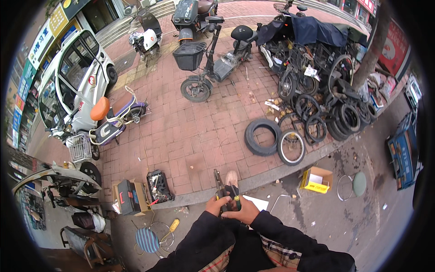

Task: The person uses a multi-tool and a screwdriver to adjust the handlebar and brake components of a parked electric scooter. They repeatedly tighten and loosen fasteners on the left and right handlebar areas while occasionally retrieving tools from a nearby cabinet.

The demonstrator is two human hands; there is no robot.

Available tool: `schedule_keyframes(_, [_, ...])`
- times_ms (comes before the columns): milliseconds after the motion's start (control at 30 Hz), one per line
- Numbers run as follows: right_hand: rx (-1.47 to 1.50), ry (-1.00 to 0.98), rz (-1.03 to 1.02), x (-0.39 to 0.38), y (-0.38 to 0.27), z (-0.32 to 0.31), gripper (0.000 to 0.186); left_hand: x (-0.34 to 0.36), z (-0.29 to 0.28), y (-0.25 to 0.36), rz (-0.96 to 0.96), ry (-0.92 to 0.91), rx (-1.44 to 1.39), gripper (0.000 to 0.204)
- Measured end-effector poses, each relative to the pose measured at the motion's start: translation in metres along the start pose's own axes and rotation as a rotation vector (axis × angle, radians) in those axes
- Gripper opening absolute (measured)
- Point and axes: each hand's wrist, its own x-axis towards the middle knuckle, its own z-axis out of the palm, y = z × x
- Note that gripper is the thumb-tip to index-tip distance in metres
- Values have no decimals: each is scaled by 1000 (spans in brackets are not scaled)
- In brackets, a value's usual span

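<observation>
Both my hands are close together in front of my body, above the kerb. My left hand [216, 205] is closed around a long dark metal tool [219, 182] that points away from me; its exact kind is unclear, and a touch of yellow shows near the grip. My right hand [246, 212] grips a screwdriver [237, 202] with a green and yellow handle, its thin shaft pointing up beside the dark tool. The fingers of the right hand also come against the lower end of the dark tool. Just beyond them a pinkish shoe [232, 177] shows.
Left of my hands sit a black tool tray [159, 187] and a cardboard box [142, 199] with a dark case. A striped stool [147, 240] stands nearer. To the right are a yellow box [316, 180], a tire [250, 141] and a spoked wheel [291, 158]. Parked scooters [213, 68] stand beyond.
</observation>
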Motion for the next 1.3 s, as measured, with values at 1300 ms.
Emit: schedule_keyframes(1300, [882,584,-48,696,-247,-464,34,600,230,860,837,234,801,43])
